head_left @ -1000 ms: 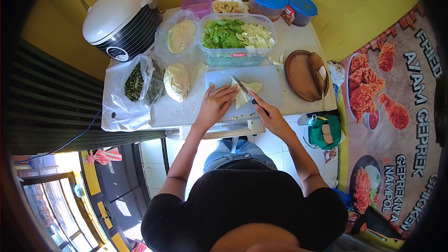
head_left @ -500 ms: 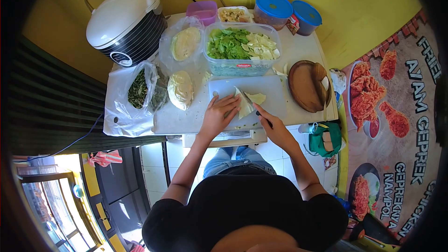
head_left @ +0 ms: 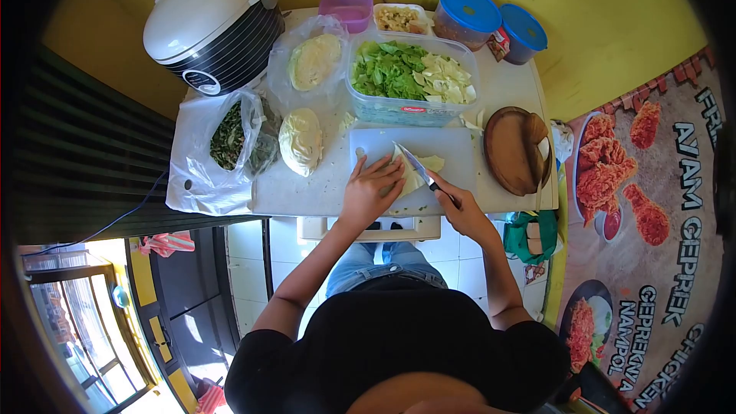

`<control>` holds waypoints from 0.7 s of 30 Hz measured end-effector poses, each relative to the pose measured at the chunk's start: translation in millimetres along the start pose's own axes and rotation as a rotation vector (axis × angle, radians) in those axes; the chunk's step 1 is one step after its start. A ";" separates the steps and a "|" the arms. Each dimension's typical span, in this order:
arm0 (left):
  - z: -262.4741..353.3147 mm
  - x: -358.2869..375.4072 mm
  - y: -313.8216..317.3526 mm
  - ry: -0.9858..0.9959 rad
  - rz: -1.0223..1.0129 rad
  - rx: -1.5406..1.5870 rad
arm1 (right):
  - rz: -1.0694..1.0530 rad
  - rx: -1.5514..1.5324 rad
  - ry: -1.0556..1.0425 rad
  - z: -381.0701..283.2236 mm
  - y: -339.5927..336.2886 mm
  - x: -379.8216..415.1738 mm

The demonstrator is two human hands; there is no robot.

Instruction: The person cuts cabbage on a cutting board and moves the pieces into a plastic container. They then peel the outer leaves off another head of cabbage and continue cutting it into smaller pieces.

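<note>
On a white cutting board [head_left: 460, 146] lie pale cabbage leaves [head_left: 412, 176]. My left hand [head_left: 372, 190] presses on the leaves' left part, its fingers spread. A knife [head_left: 416, 162] with a dark handle is in my right hand [head_left: 460, 211], its blade slanting up and left over the leaves. Behind the board stands a clear tub [head_left: 414, 112] with chopped green leaves and pale cabbage pieces. To the left sits a cabbage head [head_left: 300, 142].
A cut cabbage in plastic [head_left: 315, 62], a bag of dark greens [head_left: 228, 138] and a rice cooker [head_left: 215, 23] are at left. A wooden mortar [head_left: 507, 149] stands right; blue-lidded containers [head_left: 469, 9] and a purple tub [head_left: 346, 11] are behind.
The view has shifted, so the table items appear slightly to the right. The knife's blade now shows broad side up, and its handle shows more clearly in my right hand.
</note>
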State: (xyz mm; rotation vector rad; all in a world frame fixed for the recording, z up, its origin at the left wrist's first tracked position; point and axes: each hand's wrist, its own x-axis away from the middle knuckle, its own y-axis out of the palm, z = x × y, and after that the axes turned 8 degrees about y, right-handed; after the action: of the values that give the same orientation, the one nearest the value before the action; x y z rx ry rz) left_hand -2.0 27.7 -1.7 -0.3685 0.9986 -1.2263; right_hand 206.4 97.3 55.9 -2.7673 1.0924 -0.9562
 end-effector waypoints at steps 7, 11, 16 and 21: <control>0.0 -1.3 -0.6 0.014 -0.005 0.015 | 0.075 0.042 -0.107 4.6 5.5 -3.8; -1.3 -2.0 -0.2 0.010 -0.014 0.021 | 0.110 0.098 -0.085 6.2 11.8 -9.1; -0.2 2.5 6.5 0.015 0.033 -0.033 | 0.068 0.076 -0.157 3.4 9.7 -9.1; 1.7 1.9 7.1 0.001 0.053 -0.087 | 0.018 0.056 -0.055 -16.5 3.0 0.7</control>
State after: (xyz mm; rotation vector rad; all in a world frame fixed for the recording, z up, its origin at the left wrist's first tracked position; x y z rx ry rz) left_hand 3.7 28.0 -6.7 -0.4069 1.0585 -1.1375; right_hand 195.8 97.9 68.9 -2.7176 1.0642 -0.8894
